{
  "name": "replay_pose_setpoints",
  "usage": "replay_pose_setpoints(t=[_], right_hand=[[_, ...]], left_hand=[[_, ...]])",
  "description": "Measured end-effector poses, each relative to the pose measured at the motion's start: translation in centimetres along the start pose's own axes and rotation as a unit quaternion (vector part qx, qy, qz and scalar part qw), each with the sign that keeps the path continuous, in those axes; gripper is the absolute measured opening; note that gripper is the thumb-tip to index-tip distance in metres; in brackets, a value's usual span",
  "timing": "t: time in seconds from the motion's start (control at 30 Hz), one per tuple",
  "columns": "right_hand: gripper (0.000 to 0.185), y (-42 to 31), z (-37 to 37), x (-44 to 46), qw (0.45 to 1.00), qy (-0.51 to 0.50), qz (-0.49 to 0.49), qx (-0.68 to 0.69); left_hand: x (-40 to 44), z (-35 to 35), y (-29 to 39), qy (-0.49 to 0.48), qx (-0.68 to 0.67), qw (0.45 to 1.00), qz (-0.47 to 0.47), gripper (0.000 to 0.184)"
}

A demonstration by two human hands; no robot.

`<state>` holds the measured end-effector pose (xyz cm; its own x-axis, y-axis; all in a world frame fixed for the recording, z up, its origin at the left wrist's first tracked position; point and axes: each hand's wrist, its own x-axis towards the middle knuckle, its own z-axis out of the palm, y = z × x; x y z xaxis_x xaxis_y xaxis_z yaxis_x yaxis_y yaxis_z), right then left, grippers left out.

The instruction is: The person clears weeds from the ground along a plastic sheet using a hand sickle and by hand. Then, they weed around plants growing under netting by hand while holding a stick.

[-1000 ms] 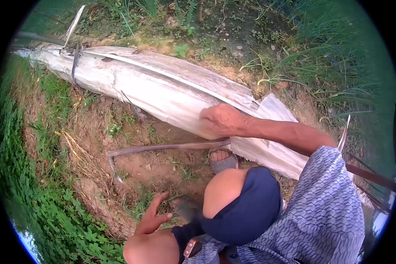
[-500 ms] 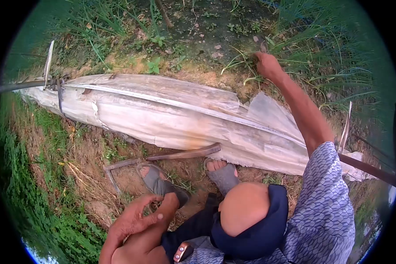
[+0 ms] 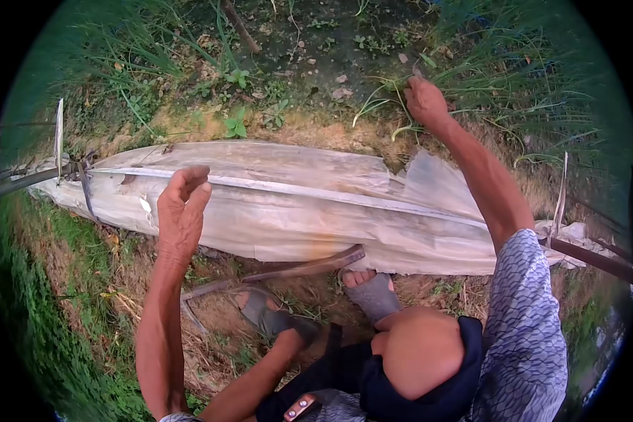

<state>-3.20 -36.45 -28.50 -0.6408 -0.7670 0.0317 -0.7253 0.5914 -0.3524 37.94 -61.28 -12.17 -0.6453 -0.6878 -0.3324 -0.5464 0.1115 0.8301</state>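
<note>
Green stalks (image 3: 373, 102): just beside the right hand (image 3: 425, 102), which reaches over the soil with its fingers curled close together; a thin tip shows above them, but whether they pinch it is impossible to tell.
Left hand (image 3: 183, 214): raised in front of the sheet, fingers bent, thumb apart from them, a gap showing between.
White sheet (image 3: 288, 218): stretched lengthwise across the middle of the scene, between the person's feet and the green growth, its surface stained and its upper edge torn near the right forearm.
Pale strip (image 3: 330, 194): running along the sheet.
Dark band (image 3: 86, 191): around the sheet's left end.
Poles: one at the left end (image 3: 24, 184), another at the right (image 3: 594, 260), each near an upright pale splint.
Wooden handle (image 3: 309, 266): near the sheet's lower edge, its right end overlapping it in view; a narrow curved blade (image 3: 192, 315) shows farther left.
Grey footwear: on the right foot (image 3: 373, 294) and left foot (image 3: 264, 313), below the sheet.
Patterned sleeve (image 3: 520, 316): on the right arm, beside a bare knee (image 3: 423, 352) and dark blue cloth.
Leafy plants (image 3: 63, 344): filling the lower left.
</note>
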Motion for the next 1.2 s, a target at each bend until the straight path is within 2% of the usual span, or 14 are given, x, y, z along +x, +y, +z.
replay_pose_setpoints(t=[0.17,0.27,0.4,0.47,0.6,0.7,0.77,0.83,0.9,1.03,1.13,1.2], right_hand=[[0.021,-0.4,0.9,1.1,0.997,0.018,0.070,0.009],[0.022,-1.1,0.0,0.9,0.995,-0.037,0.086,0.033],[0.021,-1.2,0.0,-0.4,0.995,-0.025,0.082,0.050],[0.021,-1.0,0.7,-0.5,0.994,-0.013,0.102,0.045],[0.019,-2.7,0.5,0.0,0.989,0.029,0.131,0.066],[0.019,-3.4,0.7,0.7,0.994,0.018,0.082,0.069],[0.019,-4.0,0.3,0.9,0.996,-0.039,0.075,0.020],[0.018,-4.1,0.3,1.4,0.997,-0.037,0.062,0.001],[0.014,-4.4,0.3,1.8,0.994,-0.087,0.025,-0.055],[0.014,-4.5,0.3,3.3,0.992,-0.102,0.037,-0.062],[0.017,-4.0,-0.6,4.1,0.986,-0.147,0.077,-0.031],[0.020,-3.8,-1.5,4.3,0.951,-0.159,0.213,0.156]], left_hand=[[4.8,3.3,-4.6,0.062,0.101,0.991,0.069,0.029],[6.0,5.0,-5.6,0.098,0.256,0.956,0.101,0.029],[6.6,6.3,-6.6,0.120,0.333,0.927,0.119,0.029],[6.4,7.0,-5.9,0.152,0.397,0.900,0.090,0.028],[6.4,7.7,-5.5,0.168,0.413,0.892,0.072,0.028],[6.4,7.7,-5.4,0.172,0.422,0.888,0.066,0.028],[6.4,7.7,-5.6,0.179,0.416,0.889,0.072,0.027],[6.3,7.8,-5.4,0.182,0.422,0.885,0.077,0.026],[6.2,7.8,-5.4,0.189,0.427,0.880,0.082,0.024],[6.4,7.8,-5.5,0.189,0.414,0.887,0.076,0.024],[6.4,7.7,-5.4,0.185,0.406,0.892,0.073,0.024],[6.4,7.7,-5.5,0.184,0.406,0.892,0.072,0.024]])
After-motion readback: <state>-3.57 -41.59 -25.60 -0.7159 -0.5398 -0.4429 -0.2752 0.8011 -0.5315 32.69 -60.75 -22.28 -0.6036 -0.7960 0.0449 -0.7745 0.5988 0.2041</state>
